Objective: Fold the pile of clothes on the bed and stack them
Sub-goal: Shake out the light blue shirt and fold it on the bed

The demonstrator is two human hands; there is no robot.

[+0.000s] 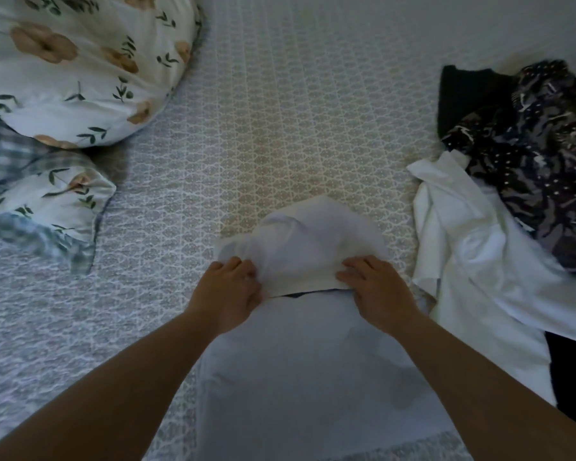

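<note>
- Two hands grip one white garment (300, 234) that lies spread on the patterned bedspread (280, 111): the left hand (228, 291) pinches its folded-over edge at one side, the right hand (376, 287) pinches the same edge at the other.
- Beyond the knuckles the folded part bulges up; below the wrists the rest of the cloth lies flat.
- Right of the right hand, near it, lies the unfolded pile: a white shirt (473, 261), a dark patterned garment (539, 154) and a black piece (463, 94).
- Left of the left hand, well apart, lie floral pillows (80, 61).
</note>
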